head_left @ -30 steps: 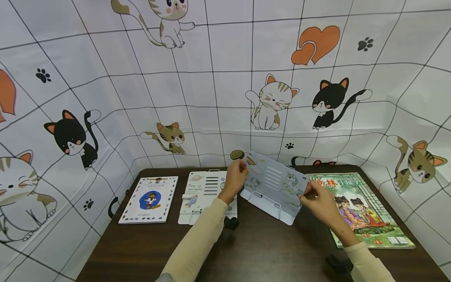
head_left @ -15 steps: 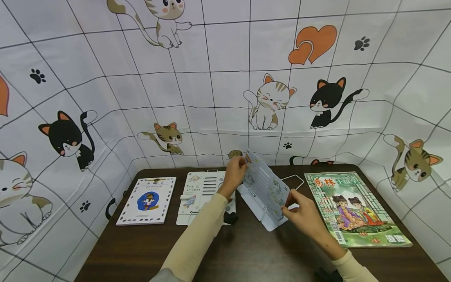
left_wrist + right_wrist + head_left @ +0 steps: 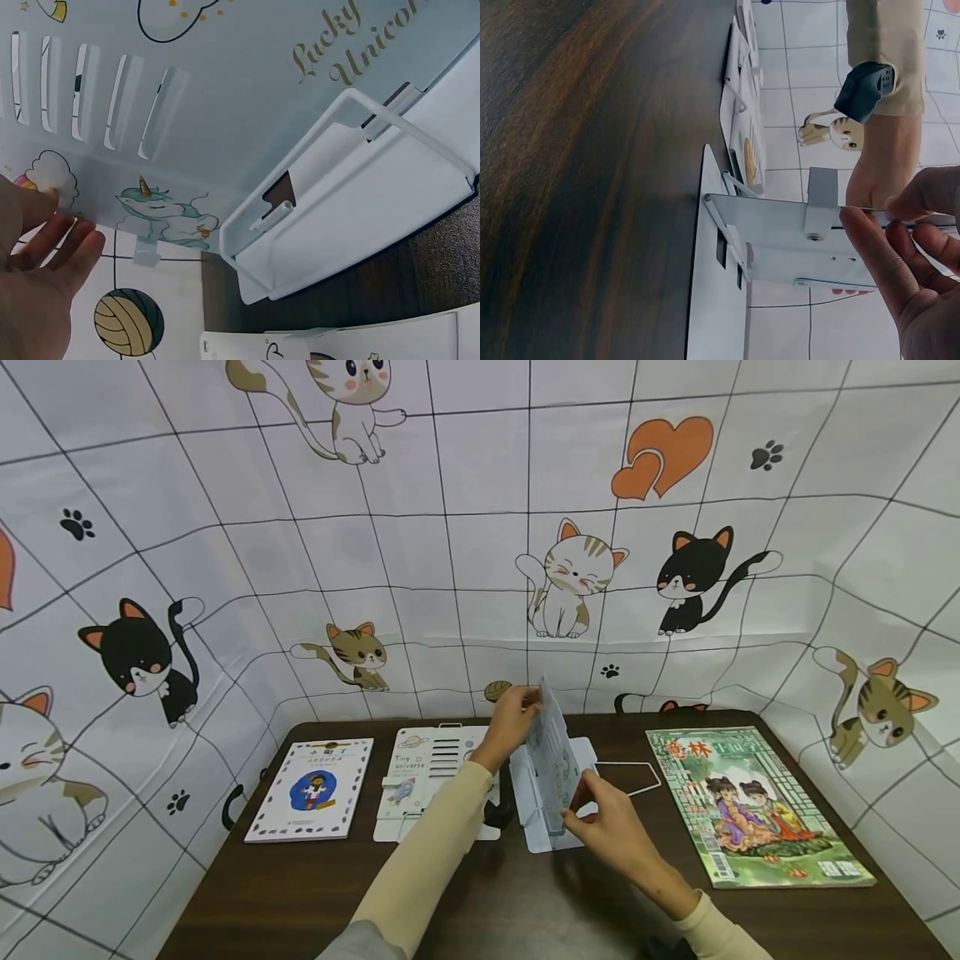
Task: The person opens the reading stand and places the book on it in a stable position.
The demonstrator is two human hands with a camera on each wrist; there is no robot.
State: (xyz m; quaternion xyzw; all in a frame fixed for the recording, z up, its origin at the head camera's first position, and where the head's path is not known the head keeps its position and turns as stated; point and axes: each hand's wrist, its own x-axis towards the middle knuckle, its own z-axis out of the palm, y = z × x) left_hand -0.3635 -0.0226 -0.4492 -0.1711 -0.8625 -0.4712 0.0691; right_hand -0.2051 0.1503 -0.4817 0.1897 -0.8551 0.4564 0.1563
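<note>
A pale metal book stand with a unicorn print (image 3: 553, 760) stands hinged open near the table's middle. Its base plate (image 3: 534, 831) lies low over the table, and its slotted panel rises almost edge-on to the head view. My left hand (image 3: 512, 725) pinches the panel's far upper edge, beside a printed cloud in the left wrist view. At the near edge, my right hand (image 3: 618, 828) pinches the panel between thumb and fingers, close to a small clip (image 3: 822, 202). A white wire support (image 3: 637, 766) sticks out to the right of the stand.
Left of the stand lies a second, folded book stand marked "Tiny universe" (image 3: 411, 768). Farther left is a white book (image 3: 281, 818) with a blue circle. A green illustrated magazine (image 3: 750, 806) lies at the right. A cat-print sheet (image 3: 480, 552) hangs behind the table.
The book stand has turned so its panel now faces left, nearly edge-on, with the base lower. My right hand has come leftward and nearer with it; the wire support has swung into view.
</note>
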